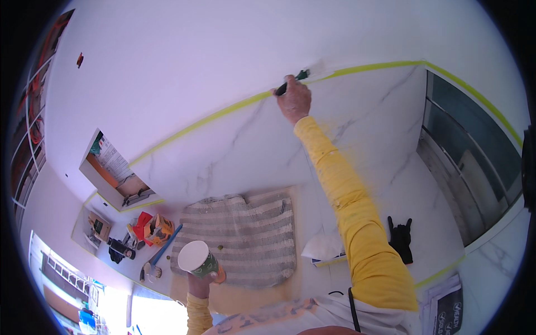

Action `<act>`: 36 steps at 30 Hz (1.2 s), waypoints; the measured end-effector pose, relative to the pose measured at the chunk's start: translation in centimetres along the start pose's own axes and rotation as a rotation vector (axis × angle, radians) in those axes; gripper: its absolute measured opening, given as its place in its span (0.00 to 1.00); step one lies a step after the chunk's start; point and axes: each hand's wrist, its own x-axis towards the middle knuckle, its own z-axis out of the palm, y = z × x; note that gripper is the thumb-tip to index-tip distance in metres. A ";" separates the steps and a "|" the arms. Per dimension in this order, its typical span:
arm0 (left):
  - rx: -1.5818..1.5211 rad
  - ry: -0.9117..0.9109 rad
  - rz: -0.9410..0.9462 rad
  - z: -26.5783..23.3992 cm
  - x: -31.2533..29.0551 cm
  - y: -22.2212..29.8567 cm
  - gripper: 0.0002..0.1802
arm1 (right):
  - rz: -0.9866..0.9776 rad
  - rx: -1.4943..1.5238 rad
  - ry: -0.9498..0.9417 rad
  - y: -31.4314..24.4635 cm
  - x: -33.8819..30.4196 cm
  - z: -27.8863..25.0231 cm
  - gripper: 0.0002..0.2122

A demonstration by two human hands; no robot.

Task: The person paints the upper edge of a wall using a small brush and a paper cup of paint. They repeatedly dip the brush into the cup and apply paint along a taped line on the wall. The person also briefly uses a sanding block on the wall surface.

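Note:
My right hand (295, 105) is raised to the wall and closed around the dark handle of a paintbrush (303, 74). The brush's head lies against the white wall, right beside a strip of yellow-green masking tape (212, 118). Below the tape, white marble-look panelling (234, 151) runs down to a ledge. Low at the front left, my left hand (199, 286) grips a paper cup (207, 267), green outside and white within. The cup tilts so its mouth shows; whatever is inside cannot be made out.
A grey-striped cloth (240, 240) covers the middle of the ledge. Left of it lie a blue-handled tool (166, 245) and an orange bag (158, 229). A black glove (400, 240) lies right of my arm. A recess (114, 167) opens at left; a window (469, 145) stands at right.

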 end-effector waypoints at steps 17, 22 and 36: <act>0.063 -0.037 0.191 -7.0 4.3 -12.3 0.57 | 0.221 0.879 -1.144 -25.0 -15.7 -16.5 0.14; 0.031 -0.041 0.156 -11.3 4.4 -14.5 0.55 | 0.221 0.695 -1.222 -34.0 -19.0 -17.8 0.06; -0.037 -0.107 0.203 -19.3 1.2 -12.4 0.56 | -0.097 0.251 -1.336 -47.7 -25.7 -13.0 0.12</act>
